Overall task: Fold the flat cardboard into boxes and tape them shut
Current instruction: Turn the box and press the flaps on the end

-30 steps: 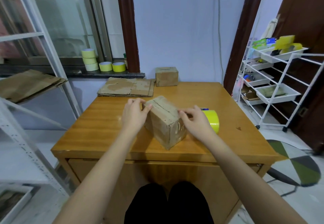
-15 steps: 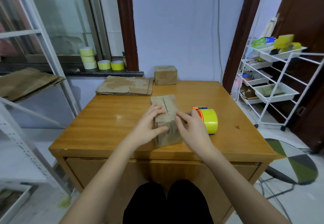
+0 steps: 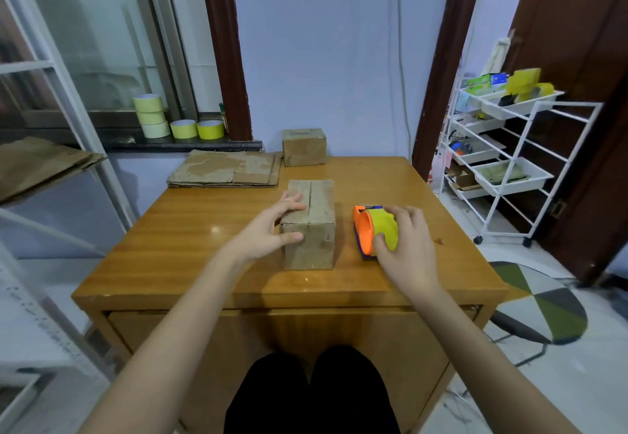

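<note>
A folded cardboard box [image 3: 314, 229] stands on the wooden table [image 3: 190, 236], its two top flaps meeting in a seam down the middle. My left hand [image 3: 272, 229] holds the box's left side, fingers laid on the top flap and thumb on the front face. To the right lies a tape dispenser [image 3: 373, 229] with an orange frame and a yellow roll. My right hand [image 3: 406, 246] curls over the yellow roll and grips it. A stack of flat cardboard [image 3: 227, 170] lies at the table's far left, and a closed box [image 3: 304, 146] stands at the far edge.
Several yellow tape rolls [image 3: 176, 120] sit on the window sill behind the table. More flat cardboard [image 3: 37, 165] lies on a white shelf at the left. A white wire cart [image 3: 509, 158] with trays stands at the right, a stool [image 3: 540, 304] below it.
My right hand left the box and moved right onto the tape dispenser. The box now sits squared up with its seam pointing away from me; my left hand stays on it.
</note>
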